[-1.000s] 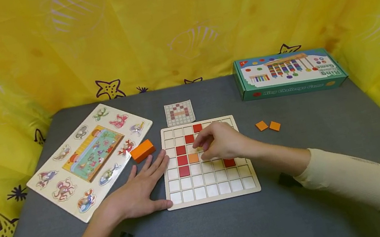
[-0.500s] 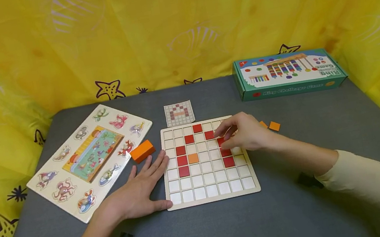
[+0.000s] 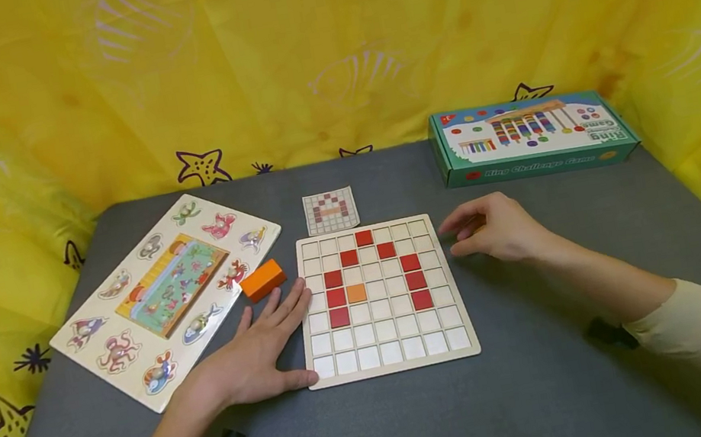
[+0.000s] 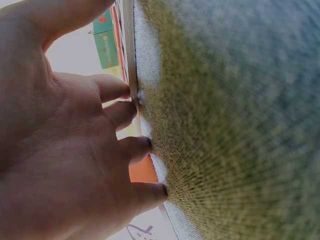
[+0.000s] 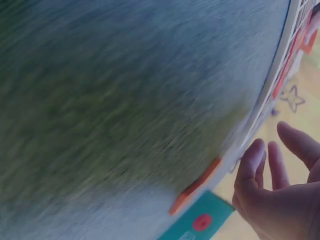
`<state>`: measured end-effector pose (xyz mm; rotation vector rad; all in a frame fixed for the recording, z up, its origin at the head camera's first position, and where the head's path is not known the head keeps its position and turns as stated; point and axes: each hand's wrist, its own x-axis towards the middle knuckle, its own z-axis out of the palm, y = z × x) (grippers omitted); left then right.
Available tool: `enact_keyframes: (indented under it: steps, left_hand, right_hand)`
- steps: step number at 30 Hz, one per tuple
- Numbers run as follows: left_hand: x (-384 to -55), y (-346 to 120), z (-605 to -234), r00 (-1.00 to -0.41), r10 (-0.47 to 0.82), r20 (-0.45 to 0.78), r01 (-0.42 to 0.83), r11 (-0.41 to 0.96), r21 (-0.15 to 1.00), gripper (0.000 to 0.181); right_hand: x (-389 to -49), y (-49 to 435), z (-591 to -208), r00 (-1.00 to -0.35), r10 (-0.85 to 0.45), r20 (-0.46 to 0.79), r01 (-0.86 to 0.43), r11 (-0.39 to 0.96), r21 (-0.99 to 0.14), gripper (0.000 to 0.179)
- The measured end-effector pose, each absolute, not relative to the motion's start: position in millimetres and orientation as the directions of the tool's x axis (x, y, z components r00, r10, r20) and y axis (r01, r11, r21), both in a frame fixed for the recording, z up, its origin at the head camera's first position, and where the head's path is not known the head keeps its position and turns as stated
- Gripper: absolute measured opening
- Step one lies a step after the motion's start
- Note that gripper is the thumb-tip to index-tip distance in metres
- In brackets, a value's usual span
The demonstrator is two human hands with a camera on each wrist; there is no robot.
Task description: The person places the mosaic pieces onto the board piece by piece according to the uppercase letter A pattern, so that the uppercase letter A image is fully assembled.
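A wooden grid board (image 3: pixel 395 366) lies on the table, with several red tiles (image 3: pixel 421 300) set in an arch and one orange tile (image 3: pixel 357 292) in its squares. My left hand (image 3: pixel 252 362) rests spread beside the board, thumb and a fingertip at its left edge. Just off the board's right edge hovers my right hand (image 3: pixel 499 231), fingers loosely bent with nothing between them. It hides the loose orange tiles in the head view; the right wrist view shows these orange tiles (image 5: pixel 195 187) on the table. Behind the board lies a small pattern card (image 3: pixel 333 224) with a similar grid.
An orange block (image 3: pixel 263 280) sits by the left fingertips, touching the corner area of a sea-animal puzzle board (image 3: pixel 185 337). At the back right stands a green Ring Challenge Game box (image 3: pixel 543 165). Yellow patterned cloth (image 3: pixel 324 60) closes off the table's back and sides.
My right hand has moved right from the middle of the board to beyond its right edge, leaving the orange tile in its square. The left hand has stayed in place.
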<state>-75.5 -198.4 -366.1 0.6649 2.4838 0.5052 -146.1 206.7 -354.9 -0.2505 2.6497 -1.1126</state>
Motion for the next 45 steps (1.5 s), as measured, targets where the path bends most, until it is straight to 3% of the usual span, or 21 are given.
enact_keyframes:
  steps: [17,25,45]
  left_hand:
    - [-75,-199,-368,-0.745,0.549,-0.379,0.364,0.81,0.459,0.111]
    - [-75,-199,-368,-0.745,0.551,-0.377,0.365,0.809,0.461,0.112]
    - [-74,-199,-366,-0.747,0.549,-0.375,0.362,0.809,0.463,0.111]
  right_hand:
    - [-156,245,-360,-0.969,-0.158,-0.189,0.014,0.732,-0.682,0.035]
    - [-158,247,-364,-0.967,-0.168,-0.191,-0.017,0.792,-0.61,0.034]
    - [-158,246,-365,-0.965,-0.211,-0.155,-0.084,0.809,-0.582,0.029]
